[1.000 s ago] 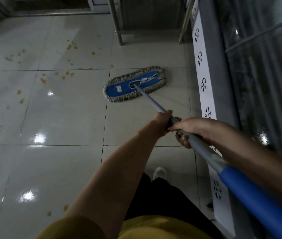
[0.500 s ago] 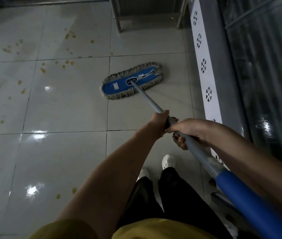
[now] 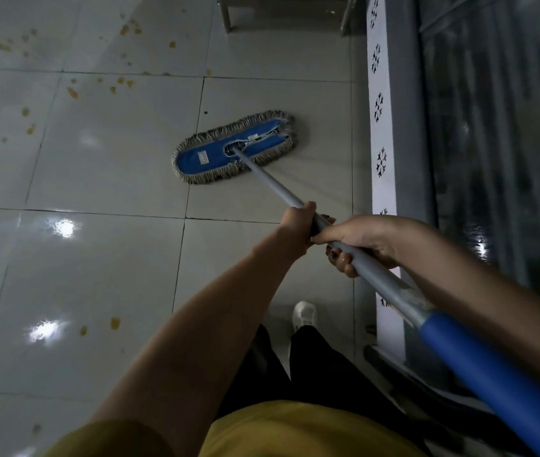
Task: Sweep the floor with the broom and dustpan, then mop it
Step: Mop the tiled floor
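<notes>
Mop (image 3: 234, 147), one only, lay flat on the tiled floor (image 3: 97, 275) toward its right edge, near one white snowflake strip (image 3: 381, 127). Two hands gripped its single grey handle (image 3: 275, 186): left hand (image 3: 296, 227) ahead, right hand (image 3: 364, 240) touching it behind, fingers of both clamped round the pole. One white shoe (image 3: 304, 315) showed. Many yellow spots (image 3: 115, 323) dotted the floor's left side.

Flat blue mop head (image 3: 233, 147) w/ grey fringe lies on tiled floor (image 3: 103, 179), grey handle (image 3: 271, 183) angled up.
</notes>
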Demonstrator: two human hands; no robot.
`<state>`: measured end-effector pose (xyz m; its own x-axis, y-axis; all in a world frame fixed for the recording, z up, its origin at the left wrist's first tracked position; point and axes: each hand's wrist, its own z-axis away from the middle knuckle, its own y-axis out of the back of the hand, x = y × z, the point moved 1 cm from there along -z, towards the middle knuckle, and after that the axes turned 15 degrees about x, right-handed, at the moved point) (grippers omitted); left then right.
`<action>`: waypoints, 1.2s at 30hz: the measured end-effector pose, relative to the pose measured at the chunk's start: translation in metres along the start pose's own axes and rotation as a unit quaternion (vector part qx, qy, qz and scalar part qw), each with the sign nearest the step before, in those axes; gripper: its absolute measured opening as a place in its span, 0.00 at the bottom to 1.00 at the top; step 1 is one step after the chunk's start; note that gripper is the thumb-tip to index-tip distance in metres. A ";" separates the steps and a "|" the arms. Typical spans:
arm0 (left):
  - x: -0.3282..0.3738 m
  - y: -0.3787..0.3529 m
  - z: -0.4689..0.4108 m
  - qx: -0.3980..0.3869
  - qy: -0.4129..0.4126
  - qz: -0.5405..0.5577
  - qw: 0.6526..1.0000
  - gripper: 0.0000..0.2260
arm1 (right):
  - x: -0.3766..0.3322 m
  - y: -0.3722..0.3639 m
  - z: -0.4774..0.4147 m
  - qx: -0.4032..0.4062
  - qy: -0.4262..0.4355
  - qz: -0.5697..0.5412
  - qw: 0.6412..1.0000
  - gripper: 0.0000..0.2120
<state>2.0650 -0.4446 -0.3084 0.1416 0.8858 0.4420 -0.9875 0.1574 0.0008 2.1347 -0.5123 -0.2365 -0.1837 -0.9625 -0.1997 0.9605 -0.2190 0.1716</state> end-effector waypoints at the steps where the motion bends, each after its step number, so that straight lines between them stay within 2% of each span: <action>1: -0.002 -0.003 -0.001 0.007 -0.001 -0.002 1.000 0.09 | 0.002 0.003 -0.002 -0.001 0.000 0.001 1.000 0.13; 3: -0.003 -0.005 -0.003 0.016 -0.003 -0.007 1.000 0.09 | 0.002 0.004 -0.007 -0.003 -0.003 -0.004 1.000 0.13; 7: 0.004 -0.012 -0.004 0.013 0.009 0.010 1.000 0.18 | -0.007 0.009 -0.014 0.013 -0.005 -0.002 1.000 0.20; 9: 0.010 -0.019 -0.005 0.003 0.008 0.006 1.000 0.19 | -0.013 0.017 -0.017 0.018 -0.006 -0.006 1.000 0.23; 16: 0.035 -0.049 -0.017 -0.005 -0.001 0.005 1.000 0.17 | -0.044 0.049 -0.031 0.028 -0.009 0.052 0.998 0.25; 20: 0.057 -0.049 -0.029 0.000 0.005 0.008 1.000 0.06 | -0.068 0.047 -0.040 0.031 -0.006 0.060 0.998 0.24; 23: 0.074 -0.044 -0.046 0.012 0.005 -0.011 1.000 0.06 | -0.087 0.039 -0.048 0.034 -0.003 0.058 0.998 0.24; 28: 0.122 -0.033 -0.075 0.015 0.001 0.008 1.000 0.08 | -0.141 0.024 -0.060 0.044 0.016 0.071 0.996 0.22; 36: 0.232 -0.017 -0.127 0.000 0.008 0.052 0.999 0.08 | -0.268 0.003 -0.075 0.058 0.025 0.102 0.993 0.22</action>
<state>2.1237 -0.1864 -0.3197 0.0400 0.9046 0.4244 -0.9969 0.0650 -0.0448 2.2029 -0.2431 -0.2545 0.0263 -0.9803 -0.1960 0.9455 -0.0393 0.3232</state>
